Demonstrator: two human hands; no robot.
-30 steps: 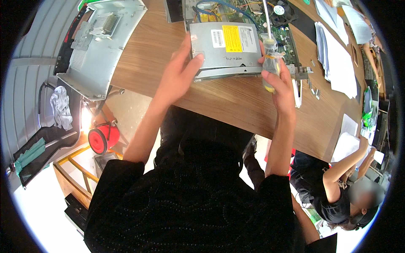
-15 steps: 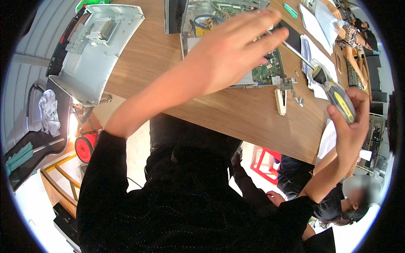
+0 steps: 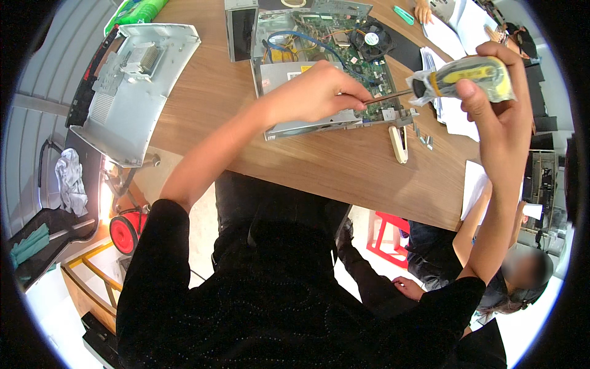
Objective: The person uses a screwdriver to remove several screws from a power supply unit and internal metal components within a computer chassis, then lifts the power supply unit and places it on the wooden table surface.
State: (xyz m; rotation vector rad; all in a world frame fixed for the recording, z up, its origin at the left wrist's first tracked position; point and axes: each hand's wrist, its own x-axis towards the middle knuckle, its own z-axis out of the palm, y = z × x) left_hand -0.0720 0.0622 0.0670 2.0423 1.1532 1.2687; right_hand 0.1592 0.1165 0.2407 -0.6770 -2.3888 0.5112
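My right hand (image 3: pixel 496 117) is wrapped around the thick grey-and-yellow handle of a screwdriver (image 3: pixel 452 75), which has clear plastic film on it. The shaft points left, level above the right part of an opened desktop computer case (image 3: pixel 276 83). My left hand (image 3: pixel 316 92) pinches the shaft near its far end, and the tip is hidden by the fingers. Inside the case are a green circuit board (image 3: pixel 388 83), a black fan (image 3: pixel 371 42), a blue cable (image 3: pixel 307 34) and a silver metal drive box.
A detached pale case cover (image 3: pixel 132 114) lies at the table's left. In front of the case are a cream-coloured hand tool (image 3: pixel 398 146) and several small metal pieces (image 3: pixel 424 139). Papers (image 3: pixel 452 114) lie to the right. A person (image 3: pixel 430 246) sits at right; other hands are at far right.
My left hand has drawn back and closed from spread fingers into a pinch on the shaft. My right hand has risen with the screwdriver, turning it level. More of the case's inside shows.
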